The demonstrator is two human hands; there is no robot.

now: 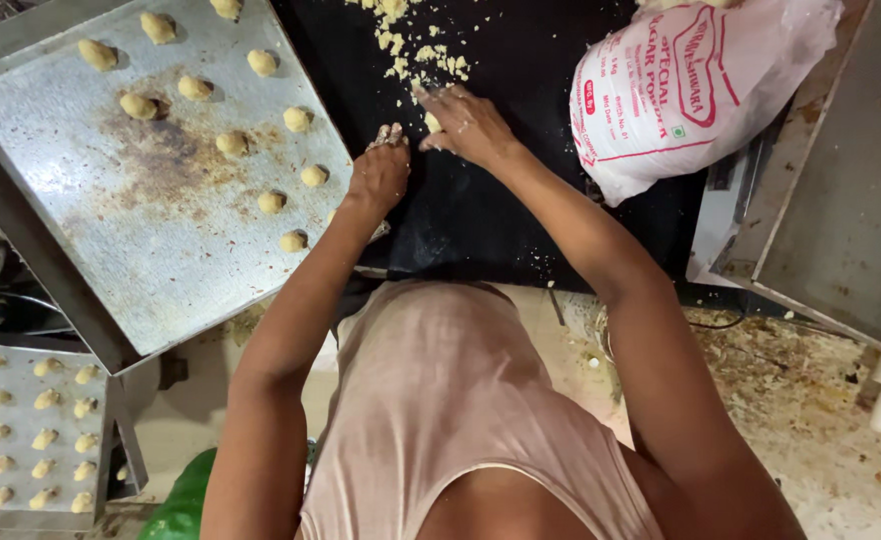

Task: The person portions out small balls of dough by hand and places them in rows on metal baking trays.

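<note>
Both hands meet over the black worktop [481, 220], seen from the head camera looking straight down. Left hand [381, 172] is curled into a loose fist, fingers drawn together, dusted with crumbs; whether it holds anything inside cannot be told. Right hand [466, 125] lies just beside it, its fingers closed around a small pale dough piece [433, 122] that shows between the fingertips and the worktop. Loose dough crumbs [416, 45] are scattered on the black surface just beyond the right hand.

To the left, touching the worktop's edge, a large metal baking tray [161, 260] sits tilted, carrying rows of small shaped dough lumps [231, 143] along its upper and right parts; its middle is stained brown. A second tray [101, 440] with closely set dough lumps lies lower left, below the first. At upper right a white plastic sack [701, 90] with red print rests on the worktop, well apart from the hands. A green object [183, 505] shows at the bottom edge.
</note>
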